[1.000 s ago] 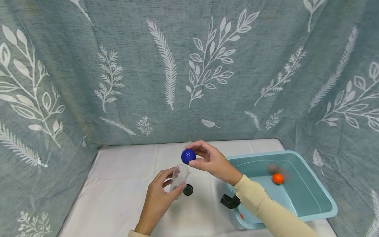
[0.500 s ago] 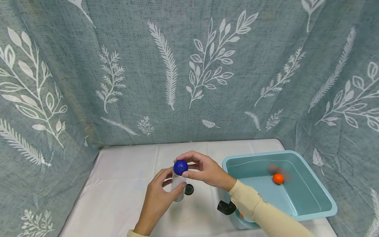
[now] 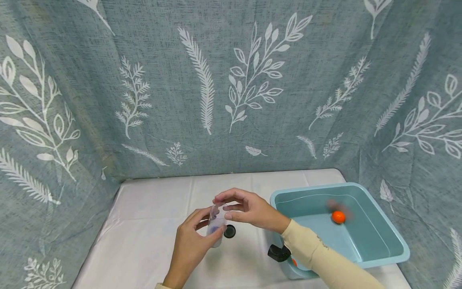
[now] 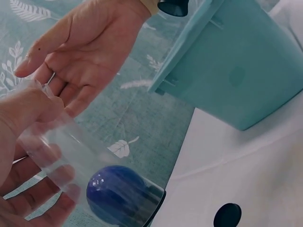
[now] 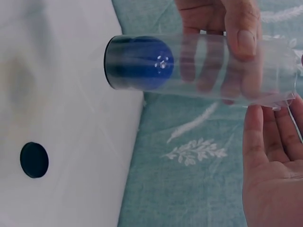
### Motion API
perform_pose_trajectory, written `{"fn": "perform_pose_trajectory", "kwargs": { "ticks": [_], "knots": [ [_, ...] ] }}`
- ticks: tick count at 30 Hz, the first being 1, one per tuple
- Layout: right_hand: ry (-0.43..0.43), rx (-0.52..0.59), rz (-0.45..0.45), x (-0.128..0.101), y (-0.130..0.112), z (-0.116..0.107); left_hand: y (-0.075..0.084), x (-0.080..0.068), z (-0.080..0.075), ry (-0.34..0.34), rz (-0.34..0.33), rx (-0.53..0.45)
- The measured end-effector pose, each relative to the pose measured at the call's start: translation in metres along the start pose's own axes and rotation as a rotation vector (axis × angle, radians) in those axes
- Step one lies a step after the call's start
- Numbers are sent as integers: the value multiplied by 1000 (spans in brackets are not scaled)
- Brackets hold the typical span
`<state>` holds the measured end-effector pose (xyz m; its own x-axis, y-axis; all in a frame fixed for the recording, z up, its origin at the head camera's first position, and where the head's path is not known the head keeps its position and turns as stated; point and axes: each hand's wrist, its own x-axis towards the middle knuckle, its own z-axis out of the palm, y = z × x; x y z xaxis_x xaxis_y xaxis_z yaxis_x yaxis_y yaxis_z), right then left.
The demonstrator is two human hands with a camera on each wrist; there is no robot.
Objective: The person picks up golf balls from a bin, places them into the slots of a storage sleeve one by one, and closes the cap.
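My left hand [image 3: 191, 241] grips a clear plastic tube [image 3: 218, 212] upright above the white table, thumb on one side and fingers on the other. Inside the tube, at its dark-edged lower end, lies a shiny blue ball [image 5: 152, 62], also visible through the wall in the left wrist view. My right hand [image 3: 249, 209] is by the tube's top opening with loosely bent fingers and holds nothing. In the right wrist view its fingertips [image 5: 253, 116] are close to the rim; whether they touch cannot be told. A round black cap [image 3: 229, 231] lies on the table beside the tube.
A light-blue plastic bin [image 3: 391, 257] stands to the right, partly under my right forearm. It contains an orange ball [image 3: 338, 217], and another orange bit [image 3: 294, 262] shows near its front left corner. Patterned green cloth [image 3: 159, 100] hangs behind the table.
My right hand brought the blue ball left and down to the tube's mouth and let go. The ball now sits at the tube's bottom. My left hand has stayed nearly still.
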<state>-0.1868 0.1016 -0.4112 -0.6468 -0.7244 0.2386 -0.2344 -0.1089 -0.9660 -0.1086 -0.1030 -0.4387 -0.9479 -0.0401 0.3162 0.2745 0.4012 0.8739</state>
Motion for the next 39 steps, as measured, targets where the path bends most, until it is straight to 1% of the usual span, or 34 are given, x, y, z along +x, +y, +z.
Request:
{"fn": "perform_pose_trajectory", "kwargs": {
  "ticks": [5,9,13,16,23,26,30,33,36,39],
  "knots": [
    [-17,-20,9,-3,-1,-4,0,-1,1,-6,7,4],
    [-28,-36,32,-8,-4,-14,0,-1,1,-7,5,-3],
    [-27,-61,25,-15,-9,-27,-1,-2,1,7,-6,-11],
    [-29,-60,16,-21,-14,-38,-2,-3,1,19,-10,-16],
    [-38,-48,23,-37,-23,-65,-4,-3,-1,8,4,-18],
    [-64,-30,51,-45,-27,-77,-5,-5,-2,2,-11,-17],
    [-127,-16,111,-61,-31,-96,-5,-8,-2,-5,-52,-8],
    [-180,4,147,-73,-29,-109,-5,-10,-3,-7,-84,2],
    [-215,43,182,-85,-22,-120,-7,-11,-4,-5,-90,8],
    [-227,66,215,-95,-14,-129,-8,-11,-5,-4,-79,9]
  ]
}}
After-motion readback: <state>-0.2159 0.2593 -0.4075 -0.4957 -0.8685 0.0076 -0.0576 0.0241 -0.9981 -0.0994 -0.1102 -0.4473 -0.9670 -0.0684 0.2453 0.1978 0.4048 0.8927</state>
